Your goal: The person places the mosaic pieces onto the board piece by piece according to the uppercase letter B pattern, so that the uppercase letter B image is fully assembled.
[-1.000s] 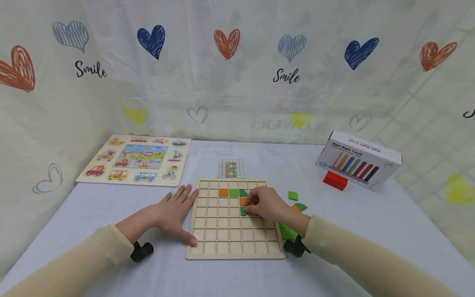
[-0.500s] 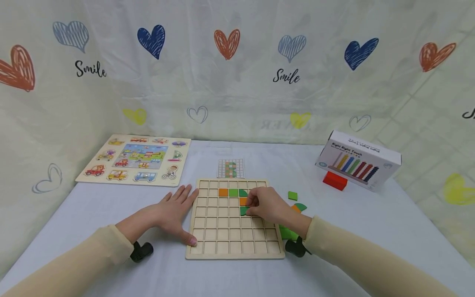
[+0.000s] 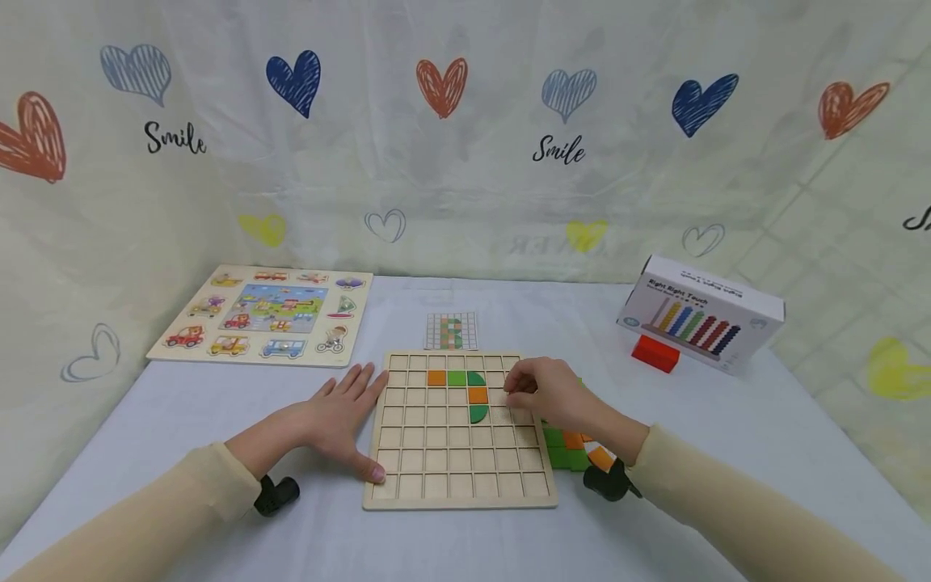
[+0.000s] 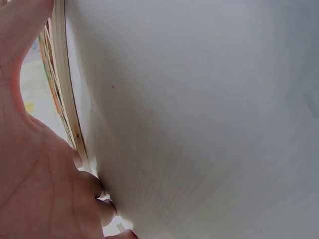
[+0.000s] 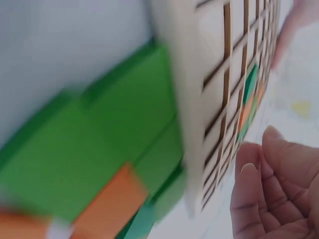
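Note:
A wooden grid board (image 3: 436,461) lies in front of me in the head view. In its cells sit an orange square tile (image 3: 436,377), a light green square tile (image 3: 457,378), a dark green quarter-round tile (image 3: 476,378), another orange tile (image 3: 478,395) and a second dark green quarter-round tile (image 3: 478,414). My left hand (image 3: 338,424) rests along the board's left edge, fingers spread. Above the board's right side is my right hand (image 3: 553,394), its fingers loosely bent; no tile shows between thumb and fingertips in the right wrist view.
Loose green tiles (image 5: 124,104) and orange tiles (image 5: 110,206) lie against the board's right side. A pattern card (image 3: 451,331) is behind the board. Farther off are a vehicle puzzle (image 3: 265,315), a red block (image 3: 655,354) and a toy box (image 3: 701,315).
My right hand has moved right, away from the lower dark green quarter-round tile, which stays in its cell. My left hand keeps its place at the board's edge.

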`<act>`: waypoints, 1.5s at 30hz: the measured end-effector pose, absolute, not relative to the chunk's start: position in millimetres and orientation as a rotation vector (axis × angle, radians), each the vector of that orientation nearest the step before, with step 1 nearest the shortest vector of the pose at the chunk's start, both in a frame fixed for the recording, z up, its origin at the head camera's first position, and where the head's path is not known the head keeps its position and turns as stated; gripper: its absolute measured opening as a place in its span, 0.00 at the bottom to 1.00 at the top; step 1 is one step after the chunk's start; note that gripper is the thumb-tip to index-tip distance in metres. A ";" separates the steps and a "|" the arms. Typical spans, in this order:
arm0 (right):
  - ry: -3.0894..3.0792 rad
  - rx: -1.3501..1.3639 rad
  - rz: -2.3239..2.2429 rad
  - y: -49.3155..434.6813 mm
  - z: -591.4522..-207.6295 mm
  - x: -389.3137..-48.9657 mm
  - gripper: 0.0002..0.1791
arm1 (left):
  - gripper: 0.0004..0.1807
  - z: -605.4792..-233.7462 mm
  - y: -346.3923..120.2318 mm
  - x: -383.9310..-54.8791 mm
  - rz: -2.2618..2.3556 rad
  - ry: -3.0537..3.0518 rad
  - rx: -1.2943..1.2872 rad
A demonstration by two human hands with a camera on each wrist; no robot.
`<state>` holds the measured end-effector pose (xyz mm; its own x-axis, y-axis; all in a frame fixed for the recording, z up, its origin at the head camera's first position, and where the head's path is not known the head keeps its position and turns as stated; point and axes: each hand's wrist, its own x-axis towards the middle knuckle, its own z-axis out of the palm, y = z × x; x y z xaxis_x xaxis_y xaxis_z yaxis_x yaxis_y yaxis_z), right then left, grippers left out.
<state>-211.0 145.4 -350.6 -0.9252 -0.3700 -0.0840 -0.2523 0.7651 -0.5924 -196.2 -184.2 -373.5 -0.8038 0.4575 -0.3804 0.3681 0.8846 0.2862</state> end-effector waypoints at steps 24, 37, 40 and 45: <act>2.776 -0.455 -0.780 248.7 -364.6 -215.3 0.11 | 0.79 -369.4 -185.0 -194.8 0.289 2.599 0.607; 2.750 -0.454 -0.758 250.2 -363.3 -216.8 0.10 | 0.79 -370.2 -184.7 -195.7 0.285 2.600 0.615; 2.739 -0.496 -0.759 252.1 -362.9 -215.9 0.11 | 0.79 -371.1 -185.1 -196.4 0.281 2.601 0.618; 2.722 -0.513 -0.759 253.2 -363.6 -217.6 0.12 | 0.78 -371.1 -185.5 -196.1 0.277 2.602 0.619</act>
